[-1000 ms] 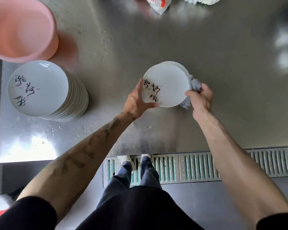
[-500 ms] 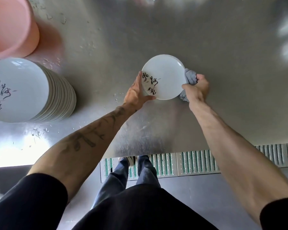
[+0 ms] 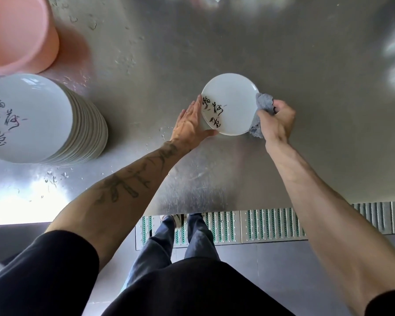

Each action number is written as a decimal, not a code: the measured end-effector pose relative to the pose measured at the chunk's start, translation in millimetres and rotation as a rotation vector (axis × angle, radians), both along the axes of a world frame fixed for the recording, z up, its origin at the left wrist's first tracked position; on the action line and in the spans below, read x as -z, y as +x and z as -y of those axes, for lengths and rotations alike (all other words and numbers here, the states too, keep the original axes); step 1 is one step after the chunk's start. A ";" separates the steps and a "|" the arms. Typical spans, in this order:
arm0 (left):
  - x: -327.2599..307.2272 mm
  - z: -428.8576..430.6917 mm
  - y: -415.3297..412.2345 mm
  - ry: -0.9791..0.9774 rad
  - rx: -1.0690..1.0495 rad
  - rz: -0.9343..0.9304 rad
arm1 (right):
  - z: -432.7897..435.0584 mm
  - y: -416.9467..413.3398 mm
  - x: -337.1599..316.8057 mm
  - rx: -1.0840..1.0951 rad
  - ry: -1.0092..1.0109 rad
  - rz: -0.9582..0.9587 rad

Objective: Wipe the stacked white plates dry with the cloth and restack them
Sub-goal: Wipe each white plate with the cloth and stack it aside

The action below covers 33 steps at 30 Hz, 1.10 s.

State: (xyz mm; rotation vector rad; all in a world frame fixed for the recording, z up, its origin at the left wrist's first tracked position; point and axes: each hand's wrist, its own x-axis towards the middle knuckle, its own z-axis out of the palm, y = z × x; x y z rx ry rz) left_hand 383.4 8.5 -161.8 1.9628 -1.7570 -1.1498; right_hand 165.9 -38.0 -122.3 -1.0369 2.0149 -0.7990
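Note:
My left hand (image 3: pixel 188 126) holds a single white plate (image 3: pixel 234 103) with black brush writing by its left rim, fingers lying along the edge and thumb at the lower edge. My right hand (image 3: pixel 277 120) grips a crumpled grey cloth (image 3: pixel 261 110) and presses it against the plate's right rim; part of the cloth is hidden behind the plate. A tall stack of matching white plates (image 3: pixel 32 119) stands at the left on the steel table (image 3: pixel 214 42), well apart from both hands.
A pink plastic basin (image 3: pixel 16 35) sits at the far left corner, just behind the stack. Water drops lie on the table around the stack. The table's near edge runs above a floor drain grate (image 3: pixel 271 226), where my legs and shoes show.
The plate has turned from tilted to facing me more flatly. My right hand with the cloth stays at its right rim. The view has shifted, so the stack sits further left.

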 end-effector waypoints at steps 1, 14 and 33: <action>-2.8 -4.1 2.0 0.005 0.004 -0.009 | -3.1 4.8 -3.0 -0.015 -0.003 0.015; -124.5 -124.1 139.6 -0.417 -0.449 0.106 | -54.5 191.2 -60.4 -0.431 -0.028 0.188; -149.2 -169.8 311.3 -0.116 -0.949 0.200 | -89.0 345.7 -90.9 -0.597 -0.039 0.152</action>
